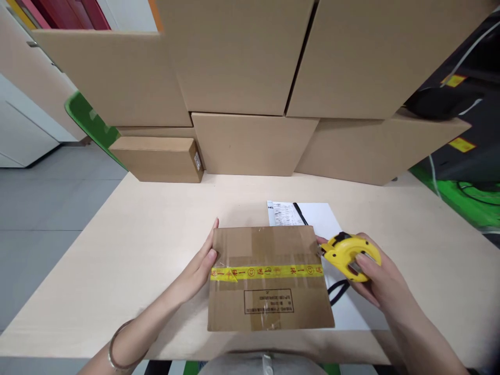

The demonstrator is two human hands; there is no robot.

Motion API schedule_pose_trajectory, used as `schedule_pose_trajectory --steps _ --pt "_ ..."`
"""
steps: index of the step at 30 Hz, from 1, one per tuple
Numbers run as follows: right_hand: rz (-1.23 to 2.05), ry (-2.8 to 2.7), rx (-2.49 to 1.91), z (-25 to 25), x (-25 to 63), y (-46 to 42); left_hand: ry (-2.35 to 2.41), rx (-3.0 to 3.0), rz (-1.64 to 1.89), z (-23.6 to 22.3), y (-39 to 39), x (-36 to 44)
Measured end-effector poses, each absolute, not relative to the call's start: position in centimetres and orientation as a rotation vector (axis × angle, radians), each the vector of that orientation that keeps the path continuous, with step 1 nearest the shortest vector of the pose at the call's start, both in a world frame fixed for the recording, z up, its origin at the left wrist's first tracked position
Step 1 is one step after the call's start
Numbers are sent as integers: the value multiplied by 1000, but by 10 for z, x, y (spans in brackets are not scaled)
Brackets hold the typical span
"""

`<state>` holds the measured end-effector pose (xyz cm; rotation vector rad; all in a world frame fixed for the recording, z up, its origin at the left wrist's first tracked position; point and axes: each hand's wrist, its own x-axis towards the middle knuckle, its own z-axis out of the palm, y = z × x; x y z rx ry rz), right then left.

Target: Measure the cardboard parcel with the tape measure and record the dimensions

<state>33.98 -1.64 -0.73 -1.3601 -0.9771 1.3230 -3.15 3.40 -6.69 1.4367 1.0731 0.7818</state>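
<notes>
A light, stiff taped carton (269, 278) is steadied at its left edge by the flat, unclenched left hand (201, 263); a hard yellow tape measure (349, 255) is gripped in the right hand (377, 276).

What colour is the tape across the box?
Yellow with red print, running across the box as tape; the head view shows it.

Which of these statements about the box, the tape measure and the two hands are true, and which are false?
1. The right hand holds a yellow tape measure. True.
2. The left hand lies flat on top of the box. False: it rests against the box's left edge.
3. A yellow tape strip runs across the box. True.
4. The tape measure is on the box's left. False: it is at the right edge.
5. A pen lies on the white paper. True.
</notes>
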Motion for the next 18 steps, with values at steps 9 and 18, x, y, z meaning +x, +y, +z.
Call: schedule_pose_trajectory --steps 9,18 --pt "1040 -1187 -1165 37 352 0 659 1907 1205 -50 40 -32" --pt "951 -2272 -1142 95 248 54 475 1934 1198 -90 52 -40"
